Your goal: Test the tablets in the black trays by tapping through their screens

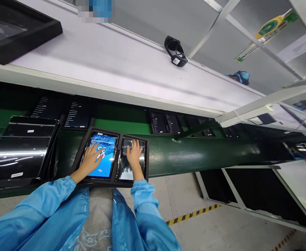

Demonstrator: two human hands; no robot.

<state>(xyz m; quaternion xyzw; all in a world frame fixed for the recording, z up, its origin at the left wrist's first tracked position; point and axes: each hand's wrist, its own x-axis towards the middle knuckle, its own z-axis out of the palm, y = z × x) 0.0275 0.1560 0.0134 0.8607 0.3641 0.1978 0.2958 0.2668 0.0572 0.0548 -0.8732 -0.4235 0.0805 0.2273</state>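
Note:
A black tray (117,157) holding two tablets rests on the green conveyor belt (194,153) in front of me. My left hand (90,160) lies flat with fingers spread on the left tablet (105,167), whose screen glows blue. My right hand (134,157) lies flat, fingers stretched out, on the right tablet (126,172), whose screen is grey and dim. Neither hand holds anything. Both arms wear light blue sleeves.
A stack of black trays (19,150) sits on the belt at the left. Further tablets (165,122) with dark text screens line the belt's far side. A white shelf (116,66) above carries a black strap device (176,51) and a black tray (14,29).

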